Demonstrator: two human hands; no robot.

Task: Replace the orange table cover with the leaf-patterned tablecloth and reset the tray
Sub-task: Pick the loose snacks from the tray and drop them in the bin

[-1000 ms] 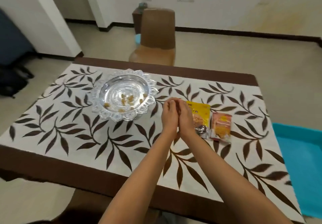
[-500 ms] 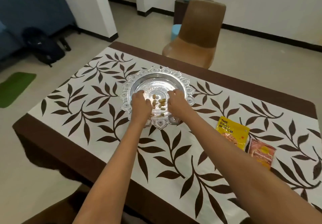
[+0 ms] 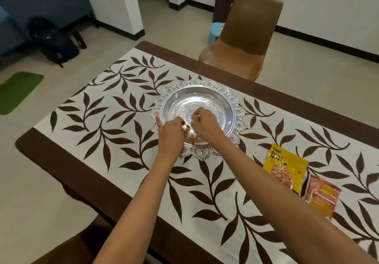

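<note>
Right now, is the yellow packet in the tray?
No, the yellow packet lies on the tablecloth, apart from the tray.

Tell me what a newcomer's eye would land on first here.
The ornate silver tray sits mid-table on the bold leaf-patterned tablecloth, with the left hand and right hand both at its near side over a few nuts. To the right lie a yellow nut packet and an orange packet, side by side.

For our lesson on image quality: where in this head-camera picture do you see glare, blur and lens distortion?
Head view: glare on the tray; head view: the left hand, the right hand and the nuts between them look blurred; head view: the wide lens stretches the forearms near the bottom edge; light even, shadows faint.
</note>
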